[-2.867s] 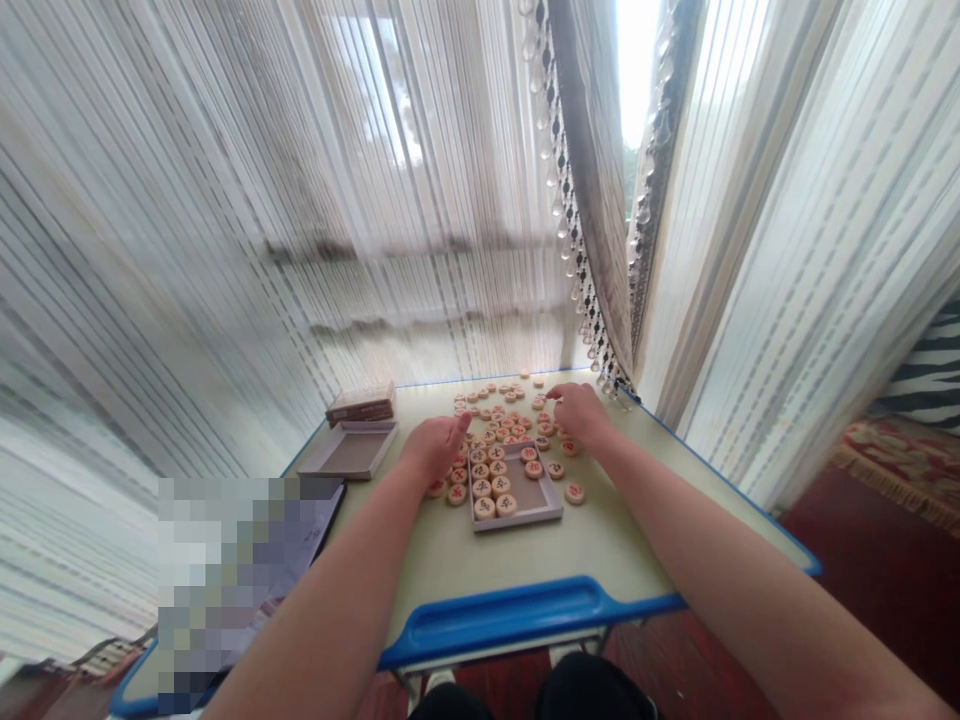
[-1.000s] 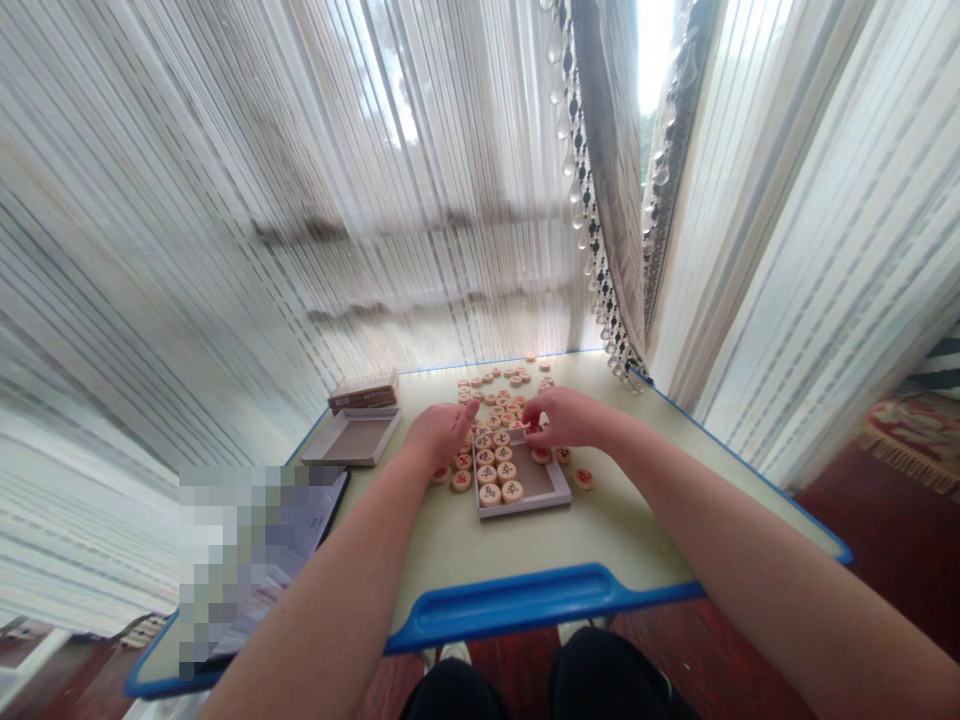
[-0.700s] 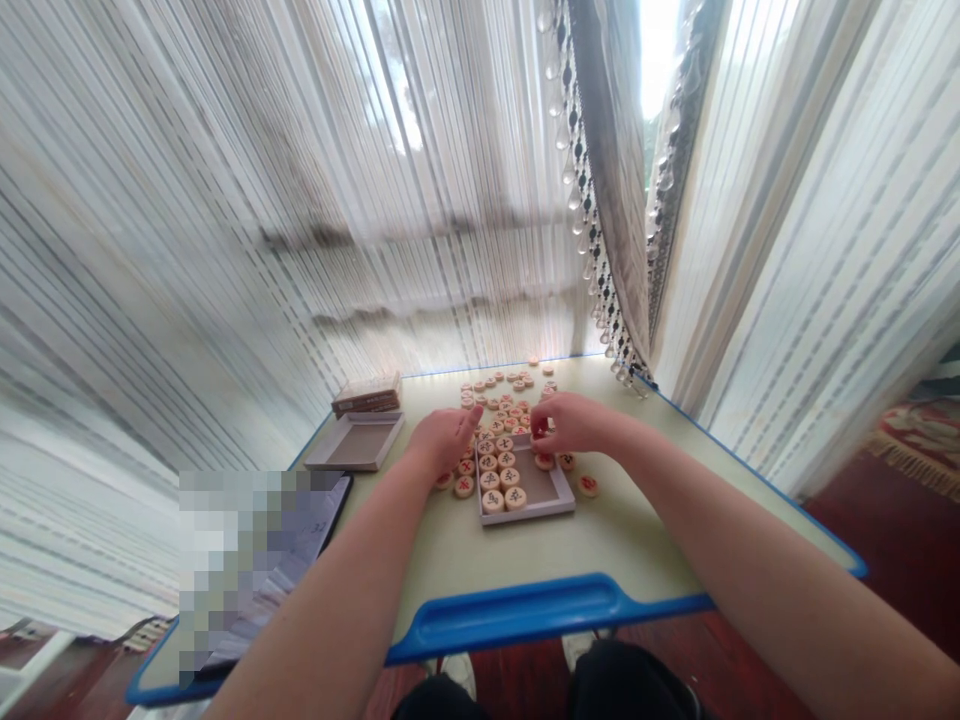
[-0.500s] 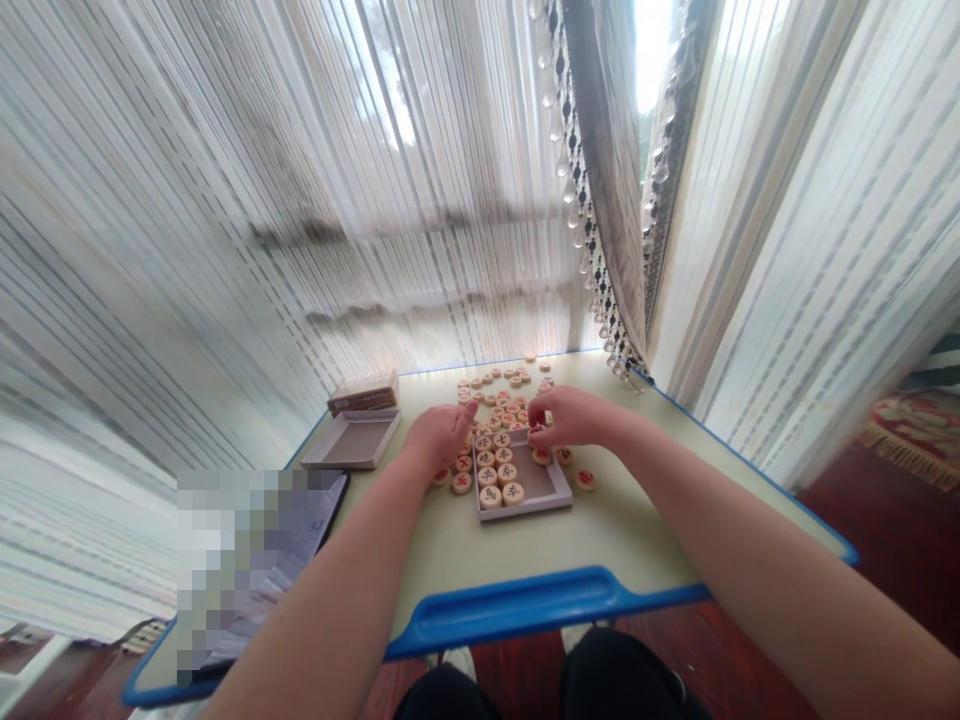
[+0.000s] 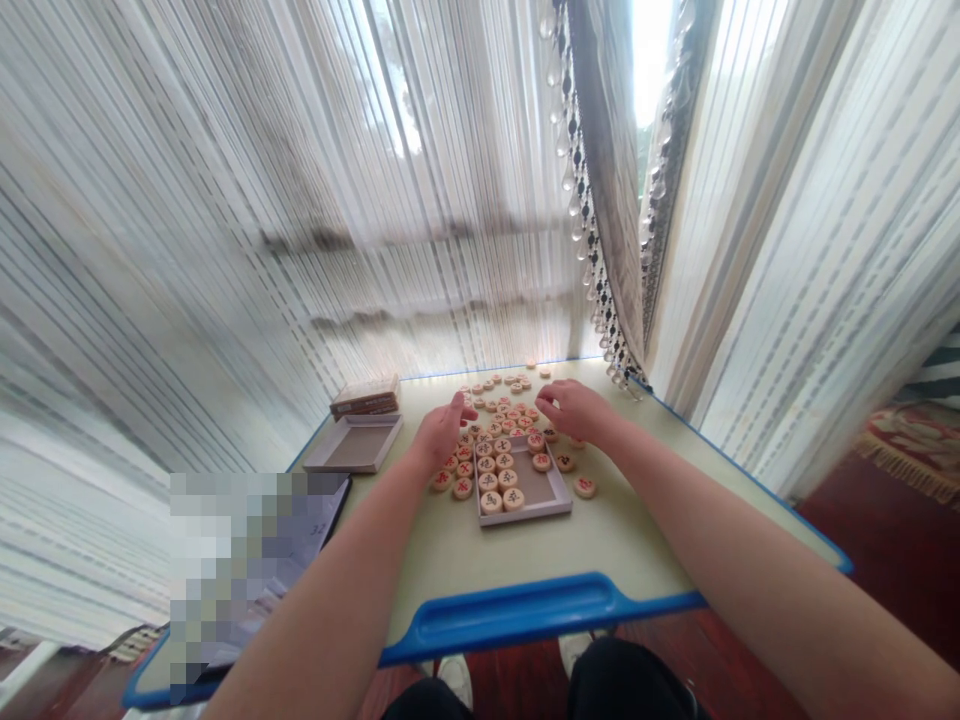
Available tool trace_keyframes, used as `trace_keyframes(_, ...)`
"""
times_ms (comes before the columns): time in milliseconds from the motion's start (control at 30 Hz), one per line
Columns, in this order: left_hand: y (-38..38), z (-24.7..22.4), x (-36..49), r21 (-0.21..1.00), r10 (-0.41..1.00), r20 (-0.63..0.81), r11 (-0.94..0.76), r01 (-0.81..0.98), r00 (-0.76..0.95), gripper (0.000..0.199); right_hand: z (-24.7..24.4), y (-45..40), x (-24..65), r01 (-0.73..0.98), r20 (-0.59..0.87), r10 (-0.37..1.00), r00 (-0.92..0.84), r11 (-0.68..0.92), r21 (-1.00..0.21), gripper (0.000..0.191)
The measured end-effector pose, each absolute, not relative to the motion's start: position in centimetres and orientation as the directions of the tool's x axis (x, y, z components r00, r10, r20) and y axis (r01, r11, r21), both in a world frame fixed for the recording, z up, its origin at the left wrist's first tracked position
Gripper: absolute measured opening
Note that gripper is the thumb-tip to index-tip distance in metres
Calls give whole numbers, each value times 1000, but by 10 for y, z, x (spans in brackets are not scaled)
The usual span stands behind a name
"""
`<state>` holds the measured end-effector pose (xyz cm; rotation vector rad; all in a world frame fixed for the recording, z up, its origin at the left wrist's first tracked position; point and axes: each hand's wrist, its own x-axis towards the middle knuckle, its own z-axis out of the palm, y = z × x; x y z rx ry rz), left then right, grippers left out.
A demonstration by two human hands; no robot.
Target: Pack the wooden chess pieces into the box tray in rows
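Observation:
A shallow box tray [image 5: 534, 493] stands on the table, with round wooden xiangqi pieces in it. Black-marked pieces [image 5: 505, 461] fill two columns on its left. Two red-marked pieces [image 5: 541, 462] lie at its upper right. My left hand [image 5: 441, 432] hovers left of the tray, open, with thumb and fingers apart and nothing seen in it. Beyond the tray's far right corner is my right hand [image 5: 576, 408], fingers bent and slightly apart over loose pieces [image 5: 512, 412]; I see no piece in its grasp.
More loose pieces [image 5: 463, 488] lie left of the tray, and a few [image 5: 585, 487] on its right. A second shallow tray [image 5: 352, 462] and a flat box [image 5: 365, 394] sit at the back left. A clipboard-like board with paper [image 5: 300, 545] lies front left. The table [image 5: 600, 560] has a blue rim.
My right hand has let go of a red-marked piece in the tray's upper right and moved outward, away from the tray. My left hand's fingers have spread a little, staying left of the tray.

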<state>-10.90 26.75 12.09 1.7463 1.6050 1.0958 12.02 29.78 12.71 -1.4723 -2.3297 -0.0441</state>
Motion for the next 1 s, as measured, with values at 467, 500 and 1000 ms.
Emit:
trace_keyframes(467, 270, 117, -111, 884, 974, 221, -179, 432, -49, 67, 118, 308, 124, 930, 231, 922, -310, 344, -126, 36)
trace_keyframes(500, 269, 118, -111, 886, 974, 222, -178, 428, -54, 67, 117, 308, 124, 931, 229, 923, -310, 344, -123, 35)
trace_keyframes(1000, 274, 113, -117, 855, 957, 272, -195, 481, -96, 68, 113, 312, 124, 945, 189, 945, -266, 295, -144, 32)
